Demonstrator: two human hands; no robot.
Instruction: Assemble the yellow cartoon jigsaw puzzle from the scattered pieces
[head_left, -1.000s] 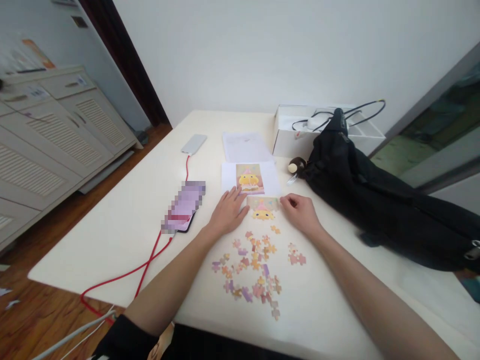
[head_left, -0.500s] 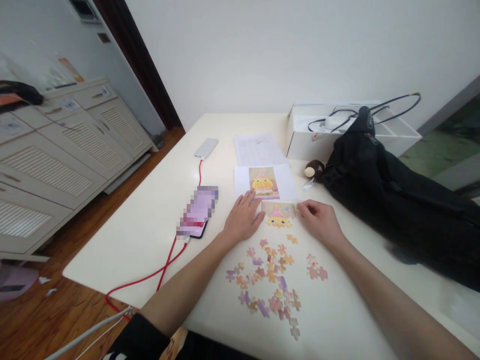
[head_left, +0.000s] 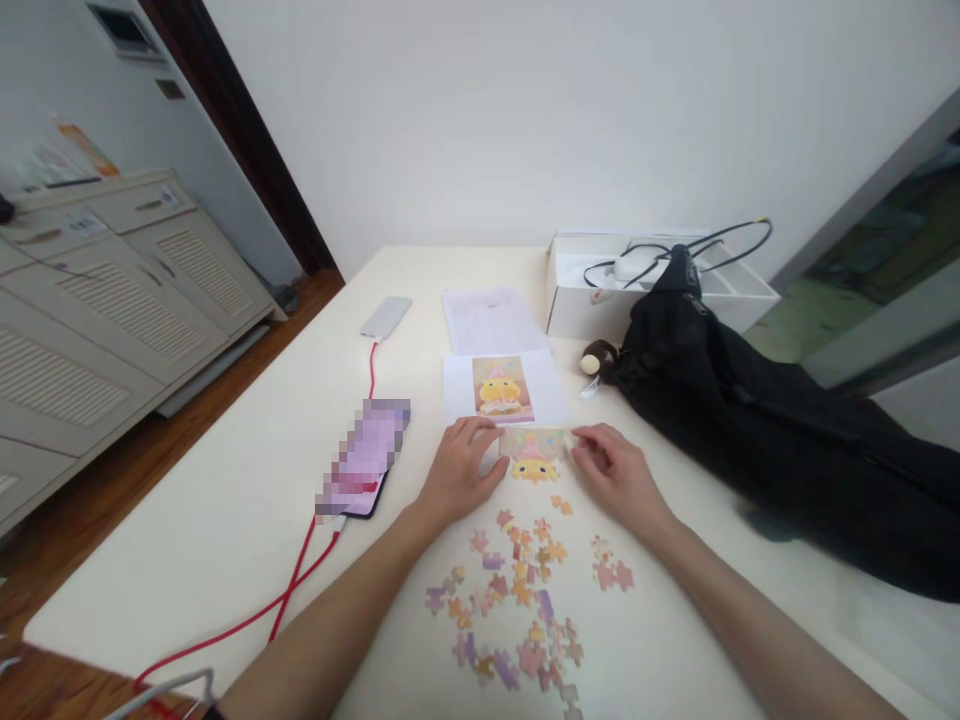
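A partly joined jigsaw section (head_left: 534, 452) showing a yellow chick lies on the cream table (head_left: 225, 500). My left hand (head_left: 459, 470) rests at its left edge, fingers curled against it. My right hand (head_left: 611, 470) touches its right edge with bent fingers. Several loose puzzle pieces (head_left: 517, 600) are scattered nearer to me, between my forearms. A printed picture of the same chick on white paper (head_left: 502, 388) lies just beyond the joined section.
A phone (head_left: 364, 458) on a red cable (head_left: 292, 580) lies left of my hands; a silver device (head_left: 386, 316) sits farther back. A black bag (head_left: 765, 420) with a small plush (head_left: 598, 358), a white box (head_left: 600, 285) and a sheet (head_left: 491, 318) occupy the right and back.
The camera view shifted. My left fingers have curled from flat onto the edge of the joined section; both hands stay at its two sides.
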